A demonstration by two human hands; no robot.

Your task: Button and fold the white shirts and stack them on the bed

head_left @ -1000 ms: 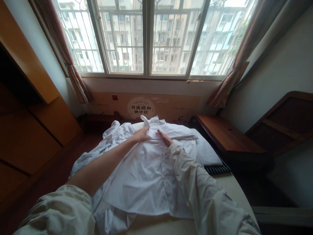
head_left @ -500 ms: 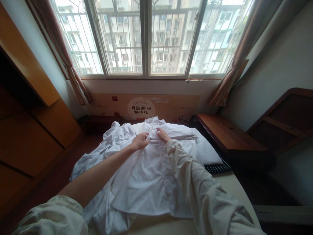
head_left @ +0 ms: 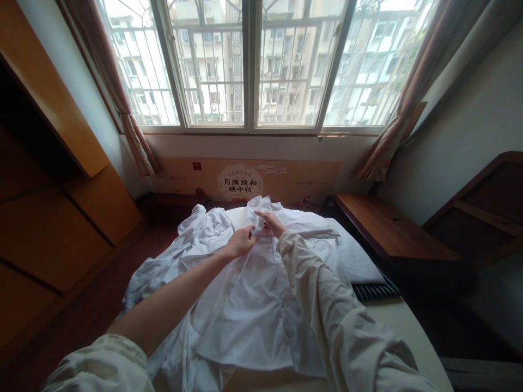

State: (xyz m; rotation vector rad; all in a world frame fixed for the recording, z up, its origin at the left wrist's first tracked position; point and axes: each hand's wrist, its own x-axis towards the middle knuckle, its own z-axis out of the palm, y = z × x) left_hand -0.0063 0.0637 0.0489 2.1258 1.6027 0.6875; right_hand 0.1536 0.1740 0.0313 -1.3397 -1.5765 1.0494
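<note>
A white button-up shirt (head_left: 257,305) lies spread over a pale round table, its collar end toward the window and its hem toward me. My left hand (head_left: 243,240) is closed on the edge of the shirt's front, just below the collar. Close beside it on the right, my right hand (head_left: 270,222) pinches the cloth near the collar, its index finger stretched toward the left. The small piece of cloth between the fingertips is partly hidden. More crumpled white clothing (head_left: 204,231) lies along the left side of the table.
A folded white garment (head_left: 357,261) lies at the right on a black striped item (head_left: 376,292). The pale tabletop (head_left: 412,332) shows at the lower right. Beyond stand a wooden desk (head_left: 392,228), a barred window (head_left: 249,71) and, at left, wooden cabinets (head_left: 53,234).
My hands have come closer together at the collar, the right index finger now reaching left over the cloth. The whole view has shifted slightly.
</note>
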